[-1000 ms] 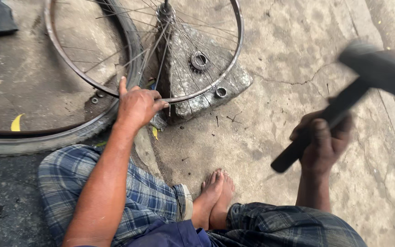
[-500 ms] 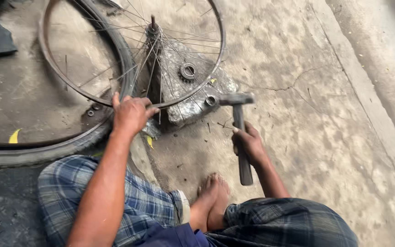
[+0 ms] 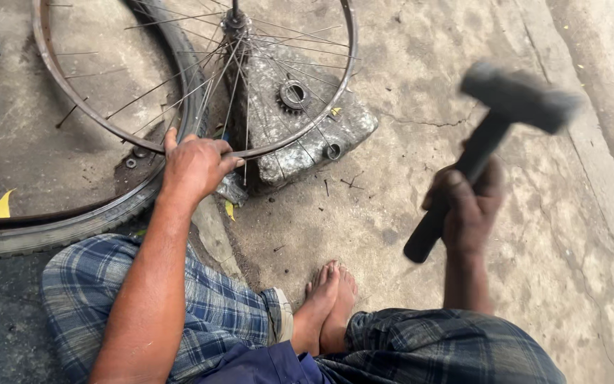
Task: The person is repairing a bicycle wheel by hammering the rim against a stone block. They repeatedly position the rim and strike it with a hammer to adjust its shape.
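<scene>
Raised since the earlier frame: hammer [image 3: 488,142], clenched in right hand [image 3: 467,206], well right of stone block [image 3: 307,131]. Wheel rim [image 3: 278,146] is gripped on the block by left hand [image 3: 193,167]; handle axis slants toward it.

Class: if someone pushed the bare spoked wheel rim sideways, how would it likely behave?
The wheel rim is a thin metal hoop on fine spokes, so probably light yet fairly stiff. Round, it would likely roll if freed. For now the left hand grips it against the stone block.

A bare spoked wheel rim [image 3: 179,78] stands upright on the concrete floor [image 3: 392,227], while a blurred dark-headed hammer [image 3: 488,142] is raised well to its right.
</scene>
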